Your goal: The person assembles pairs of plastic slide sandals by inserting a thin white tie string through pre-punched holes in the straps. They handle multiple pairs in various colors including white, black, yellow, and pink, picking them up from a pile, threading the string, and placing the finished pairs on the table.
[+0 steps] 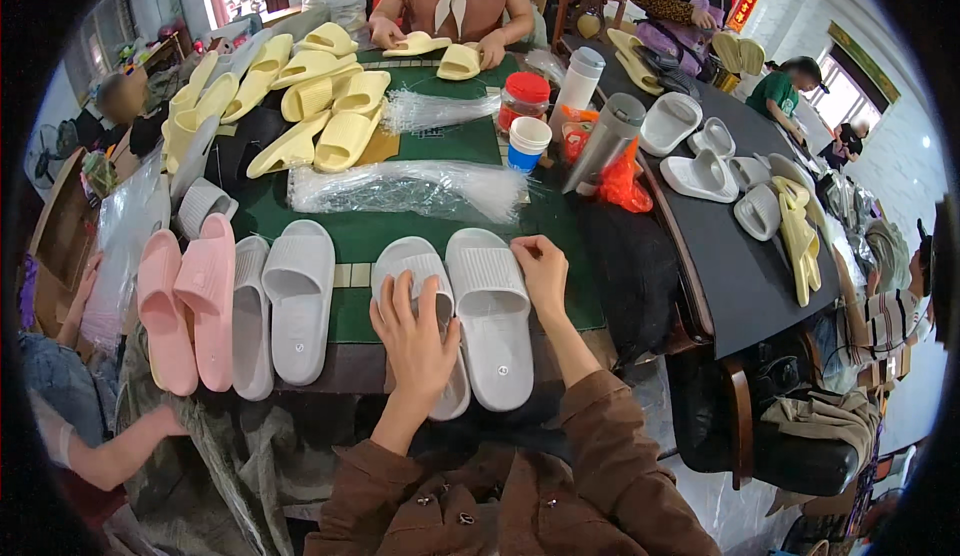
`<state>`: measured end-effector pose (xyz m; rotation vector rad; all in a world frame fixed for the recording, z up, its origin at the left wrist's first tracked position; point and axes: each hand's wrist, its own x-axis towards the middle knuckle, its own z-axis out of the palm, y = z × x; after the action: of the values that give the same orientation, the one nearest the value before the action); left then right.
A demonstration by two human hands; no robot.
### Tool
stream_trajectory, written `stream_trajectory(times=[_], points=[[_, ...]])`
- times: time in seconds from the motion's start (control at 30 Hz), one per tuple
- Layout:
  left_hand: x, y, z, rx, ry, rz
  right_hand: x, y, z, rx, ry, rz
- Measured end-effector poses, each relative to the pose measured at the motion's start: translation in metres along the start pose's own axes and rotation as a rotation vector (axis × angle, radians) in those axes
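A pair of grey slippers lies in front of me at the table's near edge, toes pointing away. My left hand [412,331] rests on the left grey slipper [407,254], fingers spread over its strap and covering much of it. The right grey slipper [500,351] is beside it with its ribbed strap showing. At the outer side of that strap is my right hand [541,274], its thumb and fingertips pinched together; whatever they hold, if anything, is too small to make out.
Pink slippers [213,306] and another grey pair [298,306] lie left. Beyond are bundles of clear plastic strands [410,188], yellow slippers [350,134], a paper cup [528,144], a red-lidded jar [524,96] and a steel flask [606,146]. A person opposite handles yellow slippers.
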<state>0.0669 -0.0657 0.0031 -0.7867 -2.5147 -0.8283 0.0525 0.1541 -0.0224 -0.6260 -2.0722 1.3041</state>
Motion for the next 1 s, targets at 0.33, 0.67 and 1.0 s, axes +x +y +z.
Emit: stream_trajectory(times=[0.33, 0.67, 1.0], points=[[0.02, 0.007, -0.004, -0.259, 0.117, 0.053, 0.002, -0.056, -0.003, 0.232, -0.086, -0.067], [0.077, -0.012, 0.018, -0.92, -0.054, -0.278, -0.013, -0.064, 0.005, 0.64, -0.467, -0.16], [0.058, -0.053, -0.035, -1.353, 0.069, -0.523, -0.042, -0.079, -0.07, 0.688, -0.975, 0.164]])
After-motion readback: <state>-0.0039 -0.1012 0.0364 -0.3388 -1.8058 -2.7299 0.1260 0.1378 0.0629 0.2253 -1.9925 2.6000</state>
